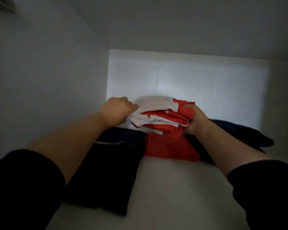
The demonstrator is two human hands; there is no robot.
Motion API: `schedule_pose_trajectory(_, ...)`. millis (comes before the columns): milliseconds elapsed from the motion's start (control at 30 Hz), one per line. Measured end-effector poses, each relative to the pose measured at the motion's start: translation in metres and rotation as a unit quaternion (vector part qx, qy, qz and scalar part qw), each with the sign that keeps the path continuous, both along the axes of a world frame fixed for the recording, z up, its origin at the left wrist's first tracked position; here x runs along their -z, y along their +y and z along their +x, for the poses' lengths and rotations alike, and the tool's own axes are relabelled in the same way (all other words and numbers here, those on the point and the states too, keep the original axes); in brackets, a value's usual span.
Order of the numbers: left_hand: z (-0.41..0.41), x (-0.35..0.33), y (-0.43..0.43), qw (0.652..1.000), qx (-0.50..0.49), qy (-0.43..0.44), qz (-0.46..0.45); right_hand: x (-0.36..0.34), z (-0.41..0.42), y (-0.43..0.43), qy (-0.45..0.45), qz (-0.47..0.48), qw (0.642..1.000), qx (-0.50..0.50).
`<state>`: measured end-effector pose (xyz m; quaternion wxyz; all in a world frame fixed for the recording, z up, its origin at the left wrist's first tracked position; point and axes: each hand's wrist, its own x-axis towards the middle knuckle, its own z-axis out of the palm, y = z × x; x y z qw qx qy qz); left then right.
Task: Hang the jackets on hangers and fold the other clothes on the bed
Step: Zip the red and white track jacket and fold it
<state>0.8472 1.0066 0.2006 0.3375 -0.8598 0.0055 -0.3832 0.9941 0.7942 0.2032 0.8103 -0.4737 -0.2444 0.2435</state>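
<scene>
A folded red and white garment (163, 113) lies deep inside a white cupboard compartment, on top of other clothes. My left hand (118, 109) grips its white left end with curled fingers. My right hand (195, 120) holds its red right end, thumb over the ribbed red cuff. Under the bundle sits a folded red piece (170, 148). A dark folded garment (106, 166) lies on the shelf beneath my left forearm. Another dark garment (239, 135) lies to the right, behind my right wrist.
The white shelf floor (173, 196) runs toward me in front of the clothes. The compartment's left wall (48, 80), lit back wall (189, 77) and ceiling (189, 22) close in around my arms. My black sleeves fill the lower corners.
</scene>
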Motion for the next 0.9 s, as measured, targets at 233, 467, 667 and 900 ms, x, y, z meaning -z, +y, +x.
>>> schedule_pose_trajectory(233, 0.008, -0.019, 0.059, 0.987, -0.124, -0.031, 0.092, -0.005, 0.027, 0.101, -0.057, 0.043, 0.99, -0.123)
schedule_pose_trajectory(467, 0.034, 0.044, 0.125, 0.94, -0.306, 0.138, -0.064, 0.07, 0.057, 0.183, -0.026, -0.054, 0.991, -0.122)
schedule_pose_trajectory(667, 0.049, 0.068, 0.128, 0.912, -0.295, 0.191, -0.212, 0.079, 0.073, 0.194, -0.055, -0.117, 0.985, -0.115)
schedule_pose_trajectory(900, 0.052, 0.077, 0.141, 0.895, -0.241, 0.223, -0.301, 0.05, 0.072, 0.2, -0.298, -0.181, 0.885, 0.31)
